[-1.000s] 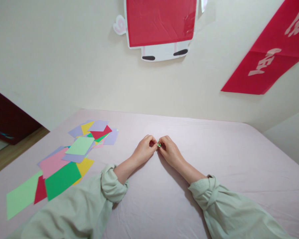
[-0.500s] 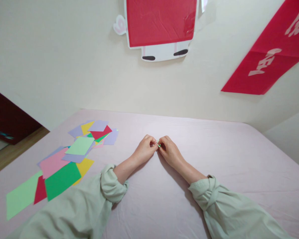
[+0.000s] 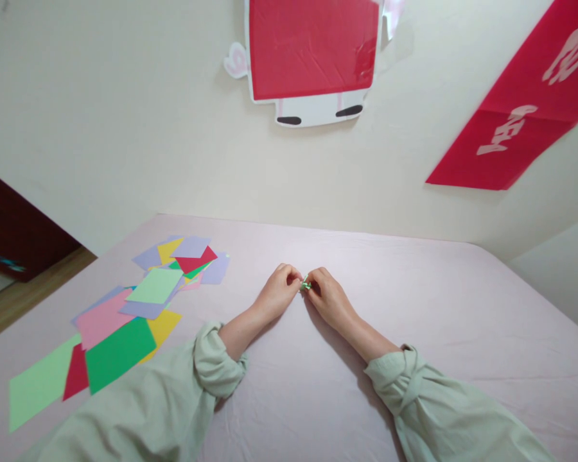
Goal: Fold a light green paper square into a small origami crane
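Note:
Between my fingertips is a small piece of folded green paper (image 3: 306, 283), light green with darker green parts. My left hand (image 3: 280, 287) pinches its left side, thumb and forefinger together. From the other side my right hand (image 3: 328, 292) grips it, fingers curled over its right edge. Most of the paper's shape is hidden by the fingers, and it is too small to make out its folds. Both hands are low over the middle of the pink-covered table (image 3: 289, 385).
Overlapping sheets of coloured paper lie at the left, among them a green sheet (image 3: 120, 353), a pink sheet (image 3: 103, 317) and a light green sheet (image 3: 43, 385). Behind the table rises a pale wall (image 3: 173, 128) with a red cutout (image 3: 313, 48) and a red banner (image 3: 510, 128).
Both hands stay nearly in place. A little more of the green paper shows between the fingertips, and the left fingertips have shifted slightly left. The view has tilted up slightly.

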Motion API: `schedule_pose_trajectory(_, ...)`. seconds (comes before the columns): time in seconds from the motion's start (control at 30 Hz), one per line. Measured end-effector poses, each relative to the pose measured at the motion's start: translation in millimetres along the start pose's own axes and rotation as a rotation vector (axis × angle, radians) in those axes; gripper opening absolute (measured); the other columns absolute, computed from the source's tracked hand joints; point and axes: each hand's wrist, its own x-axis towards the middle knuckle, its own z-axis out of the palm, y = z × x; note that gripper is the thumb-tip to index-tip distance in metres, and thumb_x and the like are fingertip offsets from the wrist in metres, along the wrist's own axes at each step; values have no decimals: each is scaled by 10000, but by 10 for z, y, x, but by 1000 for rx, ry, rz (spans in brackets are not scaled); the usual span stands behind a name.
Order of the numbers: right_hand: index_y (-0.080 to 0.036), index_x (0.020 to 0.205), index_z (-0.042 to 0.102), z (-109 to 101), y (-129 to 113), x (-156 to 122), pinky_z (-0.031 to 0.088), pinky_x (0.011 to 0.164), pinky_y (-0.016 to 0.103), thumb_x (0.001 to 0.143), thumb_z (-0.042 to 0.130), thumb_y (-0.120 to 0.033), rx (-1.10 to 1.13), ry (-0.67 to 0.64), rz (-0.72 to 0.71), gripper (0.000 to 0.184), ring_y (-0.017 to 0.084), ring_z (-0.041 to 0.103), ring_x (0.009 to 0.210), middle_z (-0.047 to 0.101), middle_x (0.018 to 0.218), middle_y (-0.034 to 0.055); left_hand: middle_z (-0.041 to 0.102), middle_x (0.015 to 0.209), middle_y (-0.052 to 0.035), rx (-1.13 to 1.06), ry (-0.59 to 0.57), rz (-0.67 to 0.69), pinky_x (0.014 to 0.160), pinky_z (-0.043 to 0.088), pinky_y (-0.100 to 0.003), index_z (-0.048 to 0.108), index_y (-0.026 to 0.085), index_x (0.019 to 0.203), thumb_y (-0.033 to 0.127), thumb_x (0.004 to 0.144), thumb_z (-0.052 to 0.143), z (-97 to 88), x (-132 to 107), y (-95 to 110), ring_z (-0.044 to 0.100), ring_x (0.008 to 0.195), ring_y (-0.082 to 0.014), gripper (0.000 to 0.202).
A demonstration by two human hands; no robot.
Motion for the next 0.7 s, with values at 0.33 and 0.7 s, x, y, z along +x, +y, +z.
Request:
schedule_pose_trajectory(0.33,-218,810,491,6,30,3,385,670,289,777,461,-98,33,29,-5,128,179,494,735,518,792,9,561,954,-35,120,-55,143,848,486,-319,560,200,843,56,751,527,5,-38,-7,560,941,-179,173)
schedule_pose_trajectory(0.7,-220,836,477,-12,-39,-5,400,673,290,765,446,-125,169,25,34,122,171,517,709,546,777,-10,586,1048,-60,266,-39,176,937,456,-384,558,204,875,94,752,593,15,-43,-71,552,1048,-223,169)
